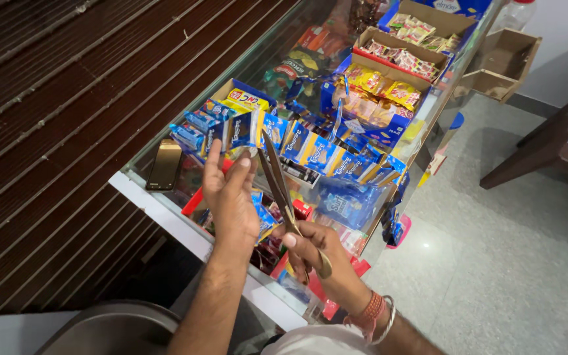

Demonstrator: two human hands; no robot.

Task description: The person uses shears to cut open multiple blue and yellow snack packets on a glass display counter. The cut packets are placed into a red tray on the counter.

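Blue packet point(262, 220) sits pinched in our left hand point(231, 200) over the glass counter point(165, 131). Our right hand point(320, 260) is clamped on the scissors point(281, 187), blades parted; no cut shows yet, though the edge is probably hidden.

Glass counter point(141, 186): phone point(165, 164), blue snack packets point(310, 152), cardboard boxes point(389, 41)

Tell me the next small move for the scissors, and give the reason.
Probably close the scissors across the blue strip of packets. The right hand holds them open with the blades pointing up at the strip, and the left hand already grips the packets just beside the blades, seemingly holding them steady for a cut.
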